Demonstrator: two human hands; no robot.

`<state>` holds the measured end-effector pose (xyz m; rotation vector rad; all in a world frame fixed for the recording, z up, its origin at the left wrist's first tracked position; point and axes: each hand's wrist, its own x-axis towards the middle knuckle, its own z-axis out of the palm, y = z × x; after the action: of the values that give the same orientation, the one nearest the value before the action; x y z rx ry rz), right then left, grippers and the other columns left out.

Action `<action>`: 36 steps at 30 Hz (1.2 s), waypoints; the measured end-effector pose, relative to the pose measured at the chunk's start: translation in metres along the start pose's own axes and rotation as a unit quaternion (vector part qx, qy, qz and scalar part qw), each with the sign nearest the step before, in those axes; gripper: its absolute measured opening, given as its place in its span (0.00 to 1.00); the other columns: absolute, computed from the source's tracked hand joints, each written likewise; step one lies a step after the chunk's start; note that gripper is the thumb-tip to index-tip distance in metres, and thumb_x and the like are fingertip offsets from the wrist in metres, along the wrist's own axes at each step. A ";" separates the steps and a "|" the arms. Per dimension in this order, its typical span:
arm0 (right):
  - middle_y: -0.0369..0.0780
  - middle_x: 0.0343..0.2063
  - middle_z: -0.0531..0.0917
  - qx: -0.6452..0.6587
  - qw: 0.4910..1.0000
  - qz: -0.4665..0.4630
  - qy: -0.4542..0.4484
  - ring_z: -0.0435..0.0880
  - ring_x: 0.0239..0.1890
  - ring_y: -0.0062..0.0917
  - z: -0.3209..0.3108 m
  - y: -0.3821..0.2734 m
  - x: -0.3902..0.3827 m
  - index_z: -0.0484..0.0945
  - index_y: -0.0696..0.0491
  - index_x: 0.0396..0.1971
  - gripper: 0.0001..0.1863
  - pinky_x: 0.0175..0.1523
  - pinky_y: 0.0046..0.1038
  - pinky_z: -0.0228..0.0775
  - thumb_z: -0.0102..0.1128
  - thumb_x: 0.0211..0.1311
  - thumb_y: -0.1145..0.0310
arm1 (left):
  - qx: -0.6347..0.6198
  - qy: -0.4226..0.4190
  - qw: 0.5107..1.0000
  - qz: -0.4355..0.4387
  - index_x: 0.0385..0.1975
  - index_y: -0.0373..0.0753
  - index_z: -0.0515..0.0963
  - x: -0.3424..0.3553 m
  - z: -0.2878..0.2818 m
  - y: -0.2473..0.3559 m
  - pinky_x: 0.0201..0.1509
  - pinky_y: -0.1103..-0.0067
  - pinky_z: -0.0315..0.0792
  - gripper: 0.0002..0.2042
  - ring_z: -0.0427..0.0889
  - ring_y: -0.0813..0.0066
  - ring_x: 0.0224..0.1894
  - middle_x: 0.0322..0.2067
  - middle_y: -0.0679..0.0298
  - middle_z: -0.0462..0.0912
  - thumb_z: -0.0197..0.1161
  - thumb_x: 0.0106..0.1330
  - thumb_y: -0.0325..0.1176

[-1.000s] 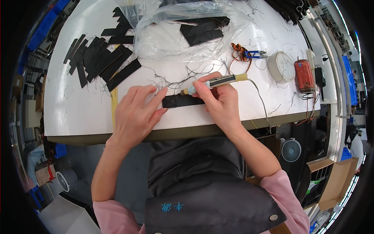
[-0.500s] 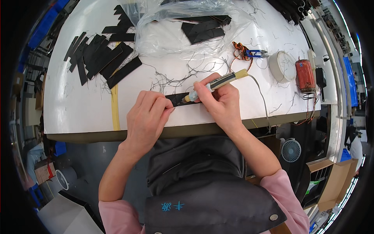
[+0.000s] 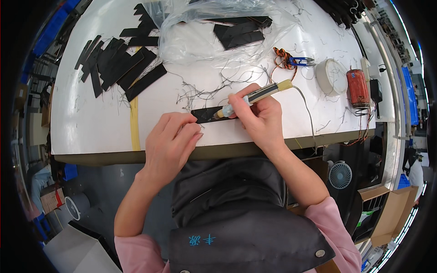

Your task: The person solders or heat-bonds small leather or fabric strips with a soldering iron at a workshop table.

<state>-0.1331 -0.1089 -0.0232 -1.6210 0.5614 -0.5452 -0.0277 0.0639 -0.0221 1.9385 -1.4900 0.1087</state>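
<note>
A narrow black strip (image 3: 203, 114) with thread ends lies flat on the white tabletop before me. My left hand (image 3: 170, 140) is at its left end, fingers curled and closed, fingertips by the lower left corner. Whether they pinch a thread there is too small to tell. My right hand (image 3: 260, 114) grips a corded soldering iron (image 3: 263, 93) like a pen, its tip low over the strip near its middle. Part of the strip's right side is hidden under the right hand.
Several black strips (image 3: 119, 64) are piled at the left. A clear plastic bag (image 3: 191, 48) with black pieces lies at the back. Blue thread snips (image 3: 300, 61), a white tape roll (image 3: 331, 77) and a red cylinder (image 3: 358, 88) stand at the right. Loose threads (image 3: 205, 93) litter the middle.
My left hand has drawn slightly left and toward me, baring more of the strip's left end. The right hand and soldering iron have barely moved.
</note>
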 end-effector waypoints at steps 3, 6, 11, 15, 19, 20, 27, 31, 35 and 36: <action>0.31 0.16 0.77 0.067 0.998 0.001 0.019 0.70 0.16 0.07 -0.003 -0.005 0.001 0.76 0.57 0.29 0.08 0.19 0.13 0.57 0.60 0.64 0.68 | 0.028 0.007 1.000 0.009 0.36 0.39 0.78 -0.012 0.001 0.000 0.40 0.73 0.72 0.13 0.77 0.62 0.43 0.40 0.62 0.77 0.67 0.50 0.23; 0.34 0.18 0.78 0.102 0.995 -0.008 0.020 0.72 0.17 0.07 0.001 -0.014 0.000 0.75 0.57 0.32 0.09 0.19 0.14 0.58 0.59 0.65 0.67 | 0.079 -0.017 0.997 0.005 0.45 0.42 0.80 -0.020 0.000 0.008 0.45 0.71 0.72 0.19 0.76 0.62 0.47 0.45 0.62 0.76 0.67 0.50 0.25; 0.35 0.19 0.78 0.087 0.995 0.042 -0.033 0.72 0.17 0.08 0.010 -0.011 0.006 0.75 0.58 0.31 0.11 0.18 0.15 0.59 0.60 0.65 0.65 | 0.107 -0.024 0.994 0.006 0.51 0.44 0.79 -0.026 0.002 0.009 0.49 0.70 0.70 0.24 0.74 0.62 0.51 0.48 0.62 0.73 0.68 0.49 0.26; 0.34 0.16 0.79 0.010 0.997 0.049 -0.065 0.72 0.17 0.08 0.013 -0.008 0.006 0.77 0.58 0.29 0.11 0.20 0.16 0.59 0.61 0.63 0.65 | 0.121 -0.016 0.992 0.017 0.52 0.45 0.77 -0.033 0.004 0.006 0.48 0.73 0.70 0.23 0.74 0.65 0.53 0.47 0.63 0.74 0.68 0.53 0.32; 0.32 0.14 0.77 -0.025 0.997 0.014 -0.069 0.70 0.16 0.08 0.014 -0.009 0.005 0.79 0.59 0.27 0.11 0.21 0.16 0.59 0.62 0.61 0.65 | 0.121 -0.014 0.992 0.014 0.52 0.44 0.78 -0.033 0.004 0.006 0.49 0.72 0.71 0.23 0.74 0.64 0.53 0.47 0.62 0.74 0.68 0.52 0.32; 0.32 0.13 0.76 -0.041 0.996 0.012 -0.072 0.69 0.15 0.09 0.014 -0.009 0.005 0.79 0.59 0.26 0.12 0.21 0.16 0.58 0.63 0.60 0.65 | 0.103 -0.013 0.995 0.006 0.50 0.43 0.78 -0.034 0.004 0.007 0.50 0.70 0.71 0.23 0.74 0.61 0.53 0.47 0.61 0.74 0.68 0.50 0.28; 0.32 0.12 0.73 -0.046 0.996 -0.019 -0.070 0.65 0.15 0.09 0.015 0.006 0.008 0.79 0.60 0.23 0.12 0.21 0.18 0.57 0.64 0.58 0.65 | 0.080 0.000 0.997 0.006 0.46 0.40 0.80 -0.034 0.003 0.005 0.48 0.70 0.74 0.22 0.76 0.58 0.50 0.45 0.59 0.74 0.68 0.48 0.24; 0.33 0.14 0.77 -0.011 0.998 -0.020 -0.061 0.67 0.15 0.09 0.014 0.002 0.007 0.79 0.58 0.27 0.11 0.21 0.17 0.57 0.62 0.61 0.65 | 0.086 0.009 0.996 0.019 0.45 0.39 0.79 -0.038 -0.005 -0.003 0.46 0.70 0.75 0.20 0.77 0.57 0.47 0.44 0.59 0.75 0.67 0.48 0.23; 0.33 0.17 0.80 0.043 0.997 0.045 -0.043 0.69 0.14 0.08 0.013 -0.005 0.007 0.78 0.57 0.30 0.11 0.20 0.14 0.58 0.60 0.64 0.64 | 0.097 0.032 0.995 -0.006 0.46 0.41 0.79 -0.027 -0.010 -0.012 0.45 0.73 0.73 0.20 0.76 0.62 0.48 0.44 0.61 0.76 0.68 0.50 0.29; 0.33 0.17 0.80 0.043 0.997 0.045 -0.042 0.69 0.14 0.08 0.013 -0.004 0.006 0.78 0.57 0.30 0.11 0.20 0.14 0.58 0.60 0.64 0.64 | 0.104 0.006 0.994 -0.021 0.48 0.40 0.78 -0.020 -0.013 -0.008 0.48 0.71 0.71 0.21 0.75 0.60 0.48 0.45 0.60 0.75 0.67 0.51 0.28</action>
<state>-0.1196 -0.1023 -0.0203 -1.5223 0.5382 -0.4260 -0.0229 0.0883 -0.0250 2.1291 -1.4775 0.2664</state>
